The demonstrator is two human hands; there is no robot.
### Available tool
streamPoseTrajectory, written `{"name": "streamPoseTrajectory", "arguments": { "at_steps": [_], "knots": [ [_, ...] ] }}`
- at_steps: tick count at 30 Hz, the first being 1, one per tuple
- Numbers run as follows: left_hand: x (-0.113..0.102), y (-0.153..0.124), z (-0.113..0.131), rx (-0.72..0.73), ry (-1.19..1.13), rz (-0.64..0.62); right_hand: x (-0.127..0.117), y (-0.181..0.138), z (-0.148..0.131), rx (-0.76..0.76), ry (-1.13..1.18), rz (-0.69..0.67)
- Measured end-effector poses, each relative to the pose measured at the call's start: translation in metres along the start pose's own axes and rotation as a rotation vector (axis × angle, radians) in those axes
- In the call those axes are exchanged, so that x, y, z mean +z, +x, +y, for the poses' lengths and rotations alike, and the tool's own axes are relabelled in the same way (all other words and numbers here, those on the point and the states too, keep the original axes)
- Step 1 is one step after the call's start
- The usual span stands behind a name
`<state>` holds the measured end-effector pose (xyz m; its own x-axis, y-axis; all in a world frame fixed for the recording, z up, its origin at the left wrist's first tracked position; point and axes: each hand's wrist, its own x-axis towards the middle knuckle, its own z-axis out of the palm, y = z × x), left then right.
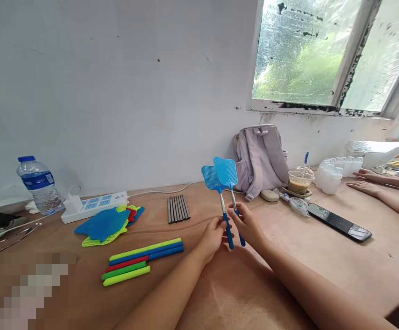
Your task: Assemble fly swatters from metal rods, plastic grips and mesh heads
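Note:
My left hand [213, 236] is closed round the blue handle of a fly swatter [212, 178] with a blue mesh head and a metal shaft. My right hand [247, 223] grips a second blue fly swatter [227, 171] of the same kind. Both are held upright side by side above the table, and their heads overlap. To the left lie several coloured handle tubes [142, 256] in yellow-green, blue, red and green. Behind them is a row of metal tubes [178, 210]. A pile of loose swatter heads [105, 223], blue, yellow-green and red, rests farther left.
A power strip [98, 204] and a water bottle [39, 185] stand along the wall at left. A backpack [263, 158] leans behind my hands. To the right are a drink cup [299, 183], a phone [339, 222], white bottles [330, 176] and another person's hands [366, 185].

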<state>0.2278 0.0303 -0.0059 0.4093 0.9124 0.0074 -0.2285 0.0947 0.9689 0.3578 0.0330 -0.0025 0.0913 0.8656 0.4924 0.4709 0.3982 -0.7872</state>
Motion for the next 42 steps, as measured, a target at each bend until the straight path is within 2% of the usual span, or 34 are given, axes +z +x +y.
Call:
{"name": "streamPoseTrajectory", "arguments": {
  "at_steps": [4, 10, 15, 20, 22, 26, 27, 29, 32, 35, 38, 40, 42],
  "knots": [
    [0.010, -0.005, -0.005, -0.023, -0.053, -0.040, -0.001, 0.000, -0.002, 0.001, -0.219, -0.066],
    [0.013, -0.006, -0.006, -0.099, -0.055, -0.017, -0.007, 0.009, 0.008, -0.054, -0.508, -0.245],
    [0.014, -0.012, -0.011, -0.111, -0.014, 0.108, -0.037, 0.024, 0.027, -0.007, -0.632, -0.260],
    [0.014, -0.040, -0.012, -0.048, 0.062, 0.180, -0.065, 0.029, 0.045, 0.074, -0.769, -0.256],
    [0.009, -0.057, -0.008, 0.048, 0.244, 0.142, -0.070, 0.029, 0.049, 0.087, -0.806, -0.250],
    [-0.009, -0.093, 0.004, 0.449, 0.917, -0.143, -0.071, 0.031, 0.048, 0.073, -0.856, -0.212],
    [-0.016, -0.100, 0.007, 0.528, 1.033, -0.178, -0.069, 0.031, 0.044, 0.065, -0.864, -0.199],
    [-0.030, -0.112, 0.013, 0.632, 1.202, -0.157, -0.060, 0.030, 0.034, 0.019, -0.881, -0.166],
    [-0.057, -0.121, 0.022, 0.673, 1.376, 0.004, -0.031, 0.017, 0.011, -0.169, -0.855, -0.158],
    [-0.083, -0.126, 0.031, 0.675, 1.503, 0.211, 0.010, -0.004, -0.007, -0.337, -0.640, -0.359],
    [-0.105, -0.128, 0.042, 0.654, 1.601, 0.392, 0.047, -0.015, -0.013, -0.324, -0.450, -0.523],
    [-0.113, -0.128, 0.048, 0.620, 1.632, 0.477, 0.064, -0.009, -0.013, -0.290, -0.438, -0.521],
    [-0.116, -0.127, 0.050, 0.583, 1.640, 0.481, 0.077, 0.005, -0.011, -0.273, -0.461, -0.489]
  ]
}}
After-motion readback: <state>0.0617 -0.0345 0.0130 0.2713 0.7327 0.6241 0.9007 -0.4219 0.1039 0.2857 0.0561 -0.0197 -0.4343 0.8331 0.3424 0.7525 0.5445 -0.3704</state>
